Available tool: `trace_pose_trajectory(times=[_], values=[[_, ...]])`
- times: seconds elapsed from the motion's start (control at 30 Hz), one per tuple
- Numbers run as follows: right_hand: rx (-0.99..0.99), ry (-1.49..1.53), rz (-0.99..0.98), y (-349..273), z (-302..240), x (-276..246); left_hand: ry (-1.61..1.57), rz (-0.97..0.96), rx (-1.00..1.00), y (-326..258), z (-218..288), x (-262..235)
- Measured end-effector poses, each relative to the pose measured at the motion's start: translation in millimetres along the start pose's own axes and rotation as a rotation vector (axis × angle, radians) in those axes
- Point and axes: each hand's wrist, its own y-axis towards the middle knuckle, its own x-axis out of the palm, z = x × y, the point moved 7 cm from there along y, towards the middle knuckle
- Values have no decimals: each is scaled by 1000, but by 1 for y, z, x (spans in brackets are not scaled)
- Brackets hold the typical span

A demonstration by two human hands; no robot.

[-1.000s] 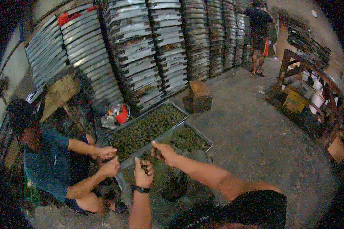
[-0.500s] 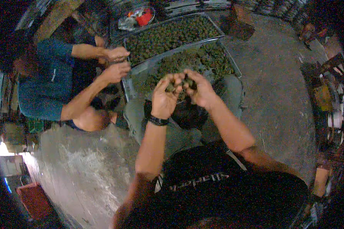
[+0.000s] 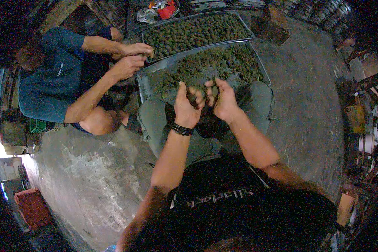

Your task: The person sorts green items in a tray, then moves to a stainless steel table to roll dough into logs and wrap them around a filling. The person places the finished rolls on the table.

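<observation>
Dim room — stained concrete floor [image 3: 306,109].

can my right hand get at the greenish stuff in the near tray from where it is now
Probably yes. Your right hand hangs at the front edge of the near tray, and the greenish clumps lie heaped in it uncovered. The co-worker's hands are at its far left corner, out of the way.

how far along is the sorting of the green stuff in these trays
Done: cannot tell. In hand: left hand and right hand work a small dark-green clump over the near grey metal tray. Left: both it and the far grey tray are heaped with green clumps.
</observation>
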Motion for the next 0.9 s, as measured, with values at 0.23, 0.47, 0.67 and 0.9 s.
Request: trace_pose_trajectory(times=[0.23, 0.47, 0.67, 0.9], values=[[-154, -22, -39, -16, -52, 29, -167, -125, 14, 1, 23, 32], [-172, -195, 274, -4, -26, -9, -169, -255, -30, 6, -5, 14], [-6, 46, 14, 7, -14, 11, 86, -253, 122, 18, 9, 13], [-85, -6, -36, 10, -44, 29, -75, -248, 56, 22, 27, 37]])
